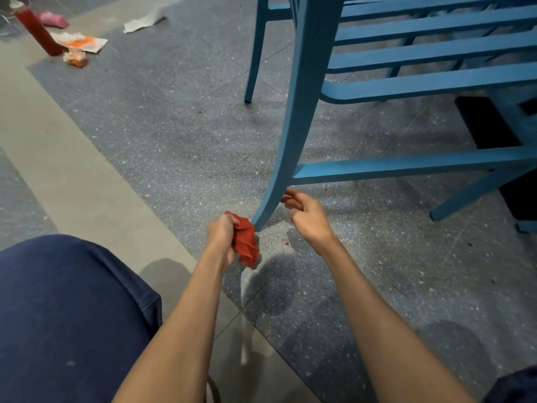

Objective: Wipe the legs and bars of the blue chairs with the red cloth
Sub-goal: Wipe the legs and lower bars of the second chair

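**Cloth held at the foot of the near chair leg**

A blue chair (406, 50) is stood on the speckled floor (174, 126). Its near leg (290, 135) curves down mid-scene, and a low bar (406, 165) runs right from it. The bunched red cloth (245, 242) is gripped in the left hand (220, 237), against the leg's foot. The right hand (308, 219) is loosely curled and holds nothing, just right of the leg. The cloth is best wrapped round the leg and drawn up its whole length.

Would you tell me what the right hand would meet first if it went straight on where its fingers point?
Probably the curved blue chair leg, just beyond the fingertips of the right hand, though depth is unclear.
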Demonstrator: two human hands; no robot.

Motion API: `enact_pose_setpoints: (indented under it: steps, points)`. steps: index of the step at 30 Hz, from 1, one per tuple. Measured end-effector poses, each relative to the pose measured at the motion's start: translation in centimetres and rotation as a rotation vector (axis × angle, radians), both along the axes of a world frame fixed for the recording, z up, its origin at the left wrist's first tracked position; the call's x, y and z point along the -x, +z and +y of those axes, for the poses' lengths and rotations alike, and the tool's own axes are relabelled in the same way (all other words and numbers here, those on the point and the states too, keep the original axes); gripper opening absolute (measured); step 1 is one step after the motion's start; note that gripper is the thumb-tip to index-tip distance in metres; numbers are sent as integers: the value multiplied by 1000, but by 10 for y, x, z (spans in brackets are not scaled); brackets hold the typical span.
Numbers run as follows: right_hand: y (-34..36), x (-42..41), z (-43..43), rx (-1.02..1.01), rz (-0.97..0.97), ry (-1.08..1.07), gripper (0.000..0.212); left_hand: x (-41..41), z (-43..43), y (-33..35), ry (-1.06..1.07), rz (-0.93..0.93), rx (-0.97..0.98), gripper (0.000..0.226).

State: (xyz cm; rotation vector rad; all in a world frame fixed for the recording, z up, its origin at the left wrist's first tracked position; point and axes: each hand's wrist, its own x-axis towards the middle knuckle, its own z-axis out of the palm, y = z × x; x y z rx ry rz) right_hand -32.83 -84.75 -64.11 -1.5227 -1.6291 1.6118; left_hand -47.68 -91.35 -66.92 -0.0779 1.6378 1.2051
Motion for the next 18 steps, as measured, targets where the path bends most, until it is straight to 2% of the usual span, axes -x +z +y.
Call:
enact_pose_setpoints:
  steps: [4, 6, 9, 13, 15, 18]
  points:
    - [-3, 9, -2, -7, 8, 39, 65, -19, 15, -9, -210, 51, -54, 21]
    - [-4, 12, -2, -19, 12, 50, 66, -23, 20, -1, -282, 102, -83, 34]
    - [-3, 13, -3, -39, 15, 59, 62, -37, 22, 13, -199, 133, -184, 57]
    - [-8, 13, -3, -44, 51, 27, 52, -63, 18, 14, -96, 269, -386, 65]
    - [-10, 12, -2, -37, 38, 40, 61, -59, 14, 2, -92, 267, -358, 66]
    - [-8, 10, -2, -32, 43, 52, 73, -46, 15, -21, -195, 222, -225, 63]
